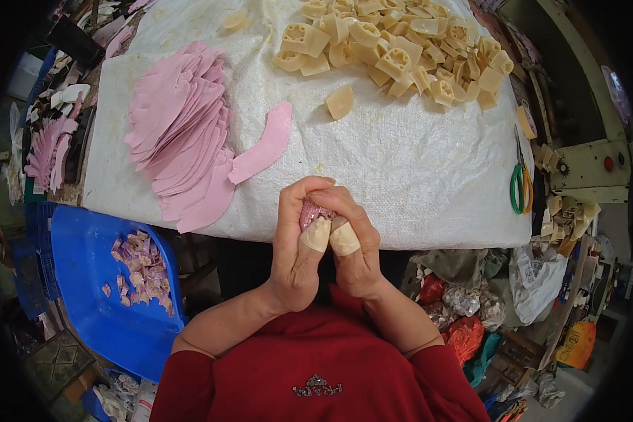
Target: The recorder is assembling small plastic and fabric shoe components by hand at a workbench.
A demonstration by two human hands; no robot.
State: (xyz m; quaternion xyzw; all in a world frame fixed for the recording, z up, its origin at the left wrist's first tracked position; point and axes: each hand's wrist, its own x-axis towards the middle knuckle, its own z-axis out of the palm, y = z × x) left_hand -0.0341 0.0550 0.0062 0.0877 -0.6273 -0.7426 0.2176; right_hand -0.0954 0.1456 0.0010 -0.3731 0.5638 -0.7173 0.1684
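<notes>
Over edge of white sheet (pixel 415 183): pink piece (pixel 307 214), glittery, mostly hidden, clasped between left hand (pixel 289 243) and right hand (pixel 365 243); thumbs covered by cream caps (pixel 316 235).

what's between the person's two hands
A glittery pink piece, held between the left hand and the right hand; the head view shows it, partly hidden.

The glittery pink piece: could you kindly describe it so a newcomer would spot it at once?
Start at the near edge of the white sheet, where the left hand and right hand meet. Cupped between them, beyond the pale thumb covers, is the glittery pink piece. Unlike the pink pile, it is held and sparkles.
</notes>
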